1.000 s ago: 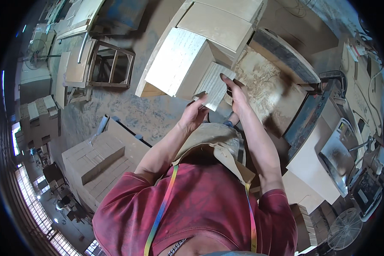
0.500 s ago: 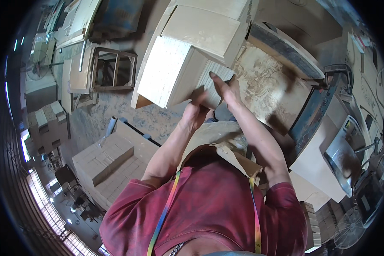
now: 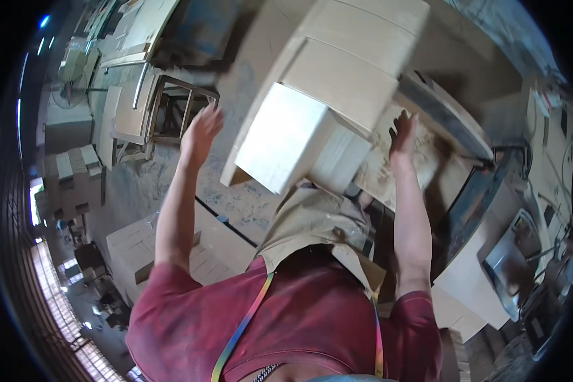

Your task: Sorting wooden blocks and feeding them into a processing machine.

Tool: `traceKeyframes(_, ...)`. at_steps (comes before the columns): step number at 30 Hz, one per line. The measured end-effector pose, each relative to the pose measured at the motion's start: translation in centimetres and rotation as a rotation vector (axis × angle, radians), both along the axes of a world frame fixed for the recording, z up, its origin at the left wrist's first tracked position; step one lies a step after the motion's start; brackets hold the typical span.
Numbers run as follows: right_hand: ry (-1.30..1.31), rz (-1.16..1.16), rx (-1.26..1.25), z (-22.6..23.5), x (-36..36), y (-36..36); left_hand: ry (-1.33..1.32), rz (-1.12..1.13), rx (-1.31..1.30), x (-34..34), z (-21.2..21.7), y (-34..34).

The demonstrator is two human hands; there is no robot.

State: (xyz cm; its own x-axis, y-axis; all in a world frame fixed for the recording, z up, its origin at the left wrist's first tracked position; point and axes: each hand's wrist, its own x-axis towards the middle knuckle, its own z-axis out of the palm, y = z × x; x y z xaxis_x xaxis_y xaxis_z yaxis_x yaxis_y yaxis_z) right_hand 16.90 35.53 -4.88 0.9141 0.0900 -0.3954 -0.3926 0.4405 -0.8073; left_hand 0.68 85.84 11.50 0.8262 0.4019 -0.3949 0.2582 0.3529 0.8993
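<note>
My left hand [image 3: 202, 132] is raised to the left of the stacked boards, its fingers stretched out and nothing in it. On the other side, my right hand [image 3: 403, 135] is held up with fingers spread, also holding nothing. Between them stands a pile of pale boards with a bright white top [image 3: 281, 135]. Against it, nearer my body, sits a lower stack of thin pale panels [image 3: 339, 159]. Behind both are larger tan boards [image 3: 347, 79]. Neither hand appears to touch the piles; the right one is nearest their right edge.
A dusty wooden surface [image 3: 379, 170] lies below my right hand, beside a dark-edged machine frame [image 3: 468, 200]. At left are a wooden frame stand [image 3: 172, 108] and stacked blocks [image 3: 124, 245]. A tan apron [image 3: 312, 223] hangs from my front.
Both hands have let go of the lower panel stack and moved apart, the left one far to the left, the right one to the right. The view has shifted slightly.
</note>
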Motion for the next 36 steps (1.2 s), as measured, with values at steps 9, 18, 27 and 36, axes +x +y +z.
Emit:
traceKeyframes(9, -0.008, -0.032, 0.29, -3.3, 3.0, -11.8, -0.117, -0.744, -0.01, 22.7, -3.2, -23.5)
traceKeyframes(18, 0.116, -0.211, 0.569, 2.3, 0.8, -4.2, -0.249, -0.68, 0.14, 21.3, -8.2, -23.3)
traceKeyframes(27, -0.052, 0.042, 0.322, 11.2, 2.1, 6.3, 0.195, -0.405, -0.207, 16.5, -3.2, -12.6)
traceKeyframes(36, 0.008, 0.029, 0.215, 13.1, 1.7, 7.8, 0.25, -0.376, -0.485, 15.2, 1.0, -10.4)
